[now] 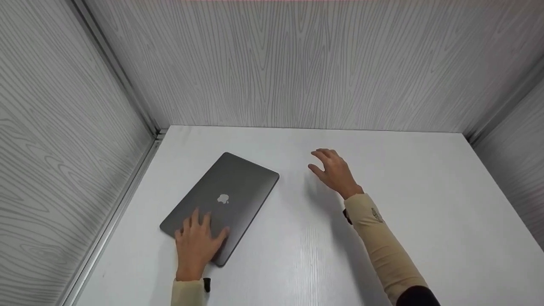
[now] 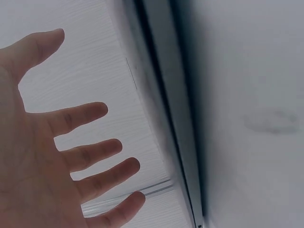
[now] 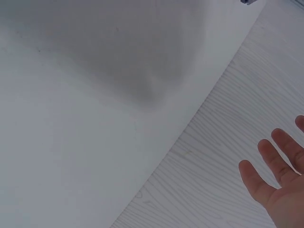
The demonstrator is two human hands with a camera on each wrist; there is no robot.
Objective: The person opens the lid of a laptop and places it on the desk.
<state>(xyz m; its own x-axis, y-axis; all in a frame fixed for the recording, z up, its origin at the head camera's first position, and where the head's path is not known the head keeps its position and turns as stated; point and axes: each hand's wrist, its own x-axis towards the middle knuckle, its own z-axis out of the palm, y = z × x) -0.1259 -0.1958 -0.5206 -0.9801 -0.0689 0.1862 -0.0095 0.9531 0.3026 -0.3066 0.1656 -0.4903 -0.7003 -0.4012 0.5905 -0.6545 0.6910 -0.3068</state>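
A closed dark grey laptop (image 1: 244,182) with a pale apple logo lies at a slant on the left half of the white table. Over its near end is my left hand (image 1: 195,244), palm down, fingers spread across the lid in the head view. The left wrist view shows that hand (image 2: 38,142) from the palm side, fingers apart and nothing held, beside a dark, narrow edge (image 2: 175,109). To the right of the laptop, my right hand (image 1: 335,172) hovers above the table with loosely bent fingers and holds nothing. Part of this hand (image 3: 285,185) shows at the right wrist view's edge.
The white tabletop (image 1: 425,191) meets a grey wood-grain panel (image 1: 297,63) at the back. Similar panels stand on the left (image 1: 55,148) and right (image 1: 518,127). A metal rail (image 1: 117,204) runs along the table's left side. My right arm's shadow falls on the table.
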